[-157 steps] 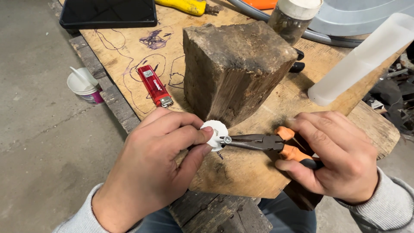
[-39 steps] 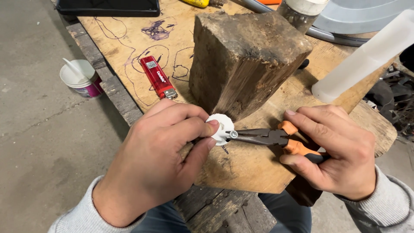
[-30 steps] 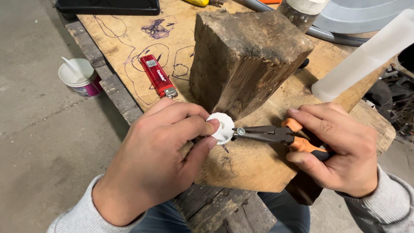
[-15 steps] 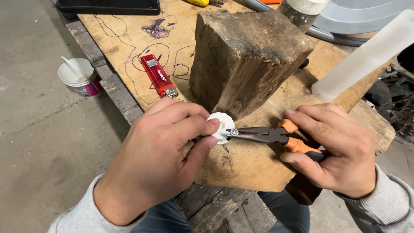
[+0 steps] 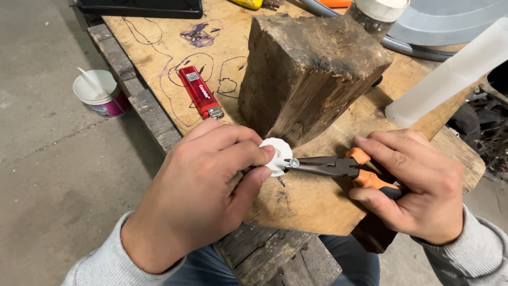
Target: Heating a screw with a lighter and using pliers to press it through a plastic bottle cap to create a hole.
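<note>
Concrete floor (image 5: 47, 175) fills the left of the frame, grey and stained, and a scribbled plywood board (image 5: 159, 58) on rough planks takes the middle and the top. Low in the frame, the left hand (image 5: 203, 193) is curled tight, thumb and forefinger pinching a small white disc (image 5: 276, 154) right at centre frame, just in front of the foot of a big dark wooden block (image 5: 309, 69). Over on the lower right, the right hand (image 5: 415, 193) is wrapped around the orange-and-black handles of long-nose pliers (image 5: 330, 166). The plier tips reach left and grip a little metal piece at the edge of that disc, so tool and disc are touching. Both hands hover low over the near edge of the board.

Upper left of centre, a red lighter (image 5: 200, 91) lies flat on the plywood among purple pen doodles. Down on the floor at the left edge stands a white cup (image 5: 99, 94) with a stick in it. A translucent white tube (image 5: 450, 74) slants across the upper right. A black tray (image 5: 140, 7) sits along the top edge, a jar (image 5: 378, 13) further right of it.
</note>
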